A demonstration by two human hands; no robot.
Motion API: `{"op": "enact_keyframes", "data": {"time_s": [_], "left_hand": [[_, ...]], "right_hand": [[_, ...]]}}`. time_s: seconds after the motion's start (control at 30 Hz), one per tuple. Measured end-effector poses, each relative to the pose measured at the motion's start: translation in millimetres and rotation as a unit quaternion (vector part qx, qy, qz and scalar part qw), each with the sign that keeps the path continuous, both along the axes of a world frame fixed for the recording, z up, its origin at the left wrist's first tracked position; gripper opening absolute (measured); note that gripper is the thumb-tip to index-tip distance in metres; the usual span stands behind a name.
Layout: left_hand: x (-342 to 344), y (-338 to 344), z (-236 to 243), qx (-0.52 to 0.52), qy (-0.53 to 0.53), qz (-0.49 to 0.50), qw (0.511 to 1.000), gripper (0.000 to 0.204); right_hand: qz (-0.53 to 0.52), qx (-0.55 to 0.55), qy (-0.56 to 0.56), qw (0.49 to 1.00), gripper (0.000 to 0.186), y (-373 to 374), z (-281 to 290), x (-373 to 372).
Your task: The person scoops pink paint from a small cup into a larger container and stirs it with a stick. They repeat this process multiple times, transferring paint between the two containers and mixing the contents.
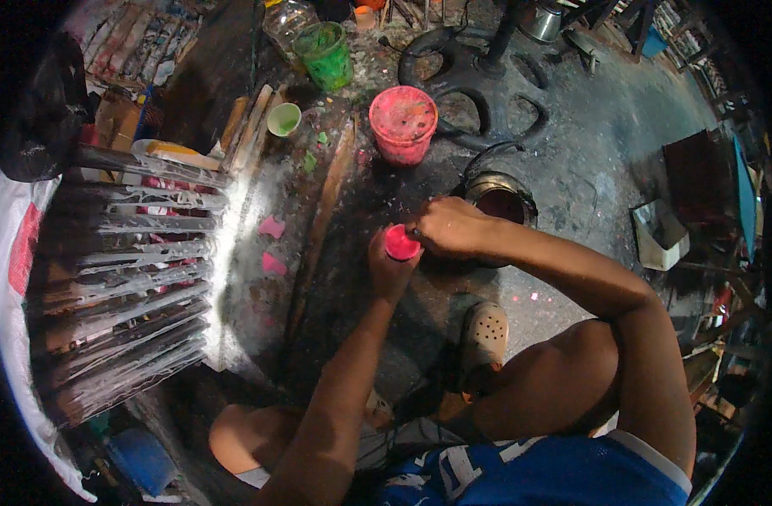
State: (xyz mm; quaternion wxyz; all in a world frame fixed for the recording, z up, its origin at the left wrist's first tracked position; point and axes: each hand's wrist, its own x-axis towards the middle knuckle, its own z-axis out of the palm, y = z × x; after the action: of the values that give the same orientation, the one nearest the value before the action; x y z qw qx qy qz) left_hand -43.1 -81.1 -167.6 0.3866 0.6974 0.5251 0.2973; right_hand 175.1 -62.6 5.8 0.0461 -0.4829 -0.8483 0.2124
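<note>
My left hand grips a small round pink piece from below. My right hand is closed over its right side, fingers pinched on the rim with what may be a thin tool; I cannot tell for sure. Both hands hover over a dark, paint-spattered floor. Just behind my right hand stands a metal pot with dark reddish contents. A pink bucket stands farther back.
A green bucket and a small green cup sit at the back left. Two pink pieces lie on white powder beside a rack of wax-coated rods. A black wheel-shaped base lies behind. My sandalled foot rests below.
</note>
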Motion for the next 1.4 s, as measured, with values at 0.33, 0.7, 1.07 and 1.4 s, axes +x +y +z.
{"op": "enact_keyframes", "data": {"time_s": [0.33,0.7,1.07,1.4], "left_hand": [[-3,0,-8,0.054,-0.032,-0.004,0.998,0.104],[3,-1,-10,0.052,-0.001,0.036,0.998,0.082],[3,8,-10,0.103,-0.119,-0.024,0.987,0.076],[3,40,72,0.176,-0.158,-0.006,0.972,0.066]], "right_hand": [[0.002,-0.091,0.104,0.990,0.021,-15,-12,-15],[0.027,-0.009,0.018,0.999,0.019,15,-31,-23],[-0.030,-0.024,0.099,0.994,0.032,13,-5,-15],[-0.084,0.049,0.237,0.967,0.039,20,95,9]]}}
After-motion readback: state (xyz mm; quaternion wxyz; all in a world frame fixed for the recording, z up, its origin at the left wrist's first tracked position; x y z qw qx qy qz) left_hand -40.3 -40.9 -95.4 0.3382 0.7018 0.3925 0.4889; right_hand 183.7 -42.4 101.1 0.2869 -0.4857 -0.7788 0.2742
